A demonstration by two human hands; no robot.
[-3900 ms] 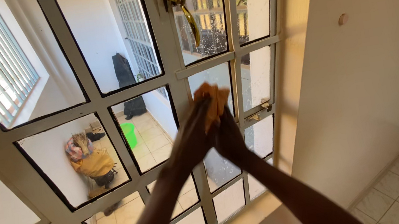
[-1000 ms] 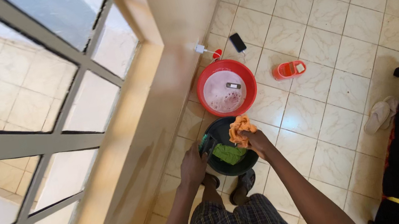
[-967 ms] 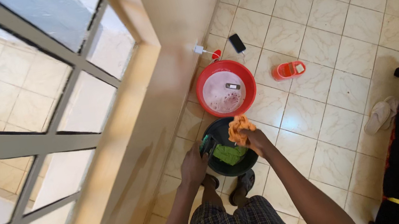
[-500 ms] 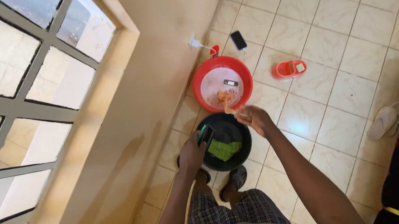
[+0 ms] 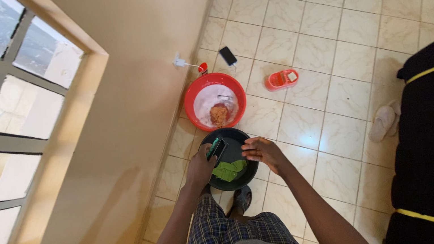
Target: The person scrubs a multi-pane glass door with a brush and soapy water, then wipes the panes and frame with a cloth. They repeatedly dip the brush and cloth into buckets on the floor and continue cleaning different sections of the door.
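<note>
Orange cloth (image 5: 219, 114) now dropped into red basin (image 5: 191, 102) at 12 o'clock | left hand (image 5: 201, 167) grips brush (image 5: 216, 149) | right hand (image 5: 263, 153) loosely open, empty, over black basin (image 5: 248, 176)

Screen: black rectangular phone (image 5: 228, 55), dark display, flat on floor tiles by wall, just beyond red basin (image 5: 193, 94) | Adjacent: white charger plug (image 5: 180, 61), beside phone | Label: small pale rectangle on red-orange scoop (image 5: 281, 79), right of basin | Packages, signs: none visible
</note>
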